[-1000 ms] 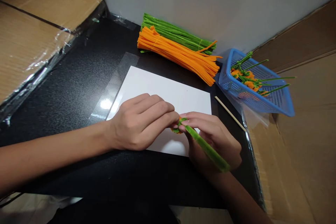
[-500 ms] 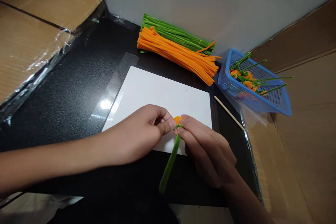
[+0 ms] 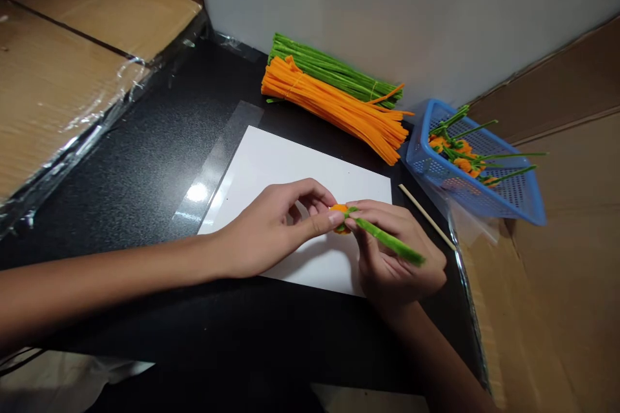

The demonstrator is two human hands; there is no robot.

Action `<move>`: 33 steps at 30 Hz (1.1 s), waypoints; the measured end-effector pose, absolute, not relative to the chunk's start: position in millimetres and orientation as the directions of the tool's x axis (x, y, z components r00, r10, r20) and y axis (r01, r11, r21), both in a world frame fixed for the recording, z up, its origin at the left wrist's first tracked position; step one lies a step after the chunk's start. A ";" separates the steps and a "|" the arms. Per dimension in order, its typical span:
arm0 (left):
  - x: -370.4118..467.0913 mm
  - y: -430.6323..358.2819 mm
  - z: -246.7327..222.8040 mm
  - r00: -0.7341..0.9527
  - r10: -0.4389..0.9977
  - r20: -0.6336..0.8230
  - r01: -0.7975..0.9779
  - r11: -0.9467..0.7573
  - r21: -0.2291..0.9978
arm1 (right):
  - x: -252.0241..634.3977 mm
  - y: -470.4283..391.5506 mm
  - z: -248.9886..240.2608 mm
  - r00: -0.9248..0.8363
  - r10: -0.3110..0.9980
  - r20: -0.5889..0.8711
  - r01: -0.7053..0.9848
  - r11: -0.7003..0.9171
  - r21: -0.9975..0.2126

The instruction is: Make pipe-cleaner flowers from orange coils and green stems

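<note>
Between my two hands is a small pipe-cleaner flower [image 3: 390, 242] with an orange head and a fuzzy green stem. My left hand [image 3: 285, 222] pinches the orange head from the left with thumb and fingers. From the right, my right hand [image 3: 400, 245] grips the flower where the stem meets the head. The stem points down and right across my right palm. Both hands are above a white sheet [image 3: 300, 161] on the black table. Fingers partly cover the flower's head.
Behind the sheet lie a bundle of orange pipe cleaners [image 3: 334, 106] and a bundle of green ones [image 3: 329, 64]. A blue basket [image 3: 520, 203] with several orange-and-green flowers stands at the right. A thin wooden stick [image 3: 426, 216] lies near the table's right edge. Cardboard [image 3: 72, 71] is at the left.
The flower has turned in my hands: its green stem pointed down toward me and now points right. My left thumb now lies along the orange head. The view has shifted slightly.
</note>
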State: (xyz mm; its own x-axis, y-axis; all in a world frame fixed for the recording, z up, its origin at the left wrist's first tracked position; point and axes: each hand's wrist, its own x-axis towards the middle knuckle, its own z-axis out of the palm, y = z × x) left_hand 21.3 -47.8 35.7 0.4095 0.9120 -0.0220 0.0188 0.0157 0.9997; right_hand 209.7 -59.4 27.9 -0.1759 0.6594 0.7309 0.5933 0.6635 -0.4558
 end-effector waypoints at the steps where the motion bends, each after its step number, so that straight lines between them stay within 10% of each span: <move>1: 21.9 -47.9 33.8 0.414 0.910 -0.029 0.001 0.031 1.000 | 208.9 -60.2 28.0 -0.175 0.665 0.726 0.590 0.661 -0.463; 15: 28.4 -50.3 19.7 0.330 0.944 -0.007 -0.293 0.109 0.950 | 203.9 -63.1 20.4 -0.083 0.752 0.654 0.521 0.592 -0.615; 33: 35.0 -67.6 18.7 0.113 0.978 0.173 -0.001 -0.174 0.985 | 188.2 -71.7 28.7 0.019 0.860 0.510 0.547 0.418 -0.725</move>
State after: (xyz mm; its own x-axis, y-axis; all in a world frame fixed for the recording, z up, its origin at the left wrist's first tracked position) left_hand 35.0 -67.6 18.7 0.1129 0.9784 0.1732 -0.0010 -0.1742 0.9847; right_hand 188.2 -71.7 28.7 0.0189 0.8600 0.5099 0.5473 0.4179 -0.7251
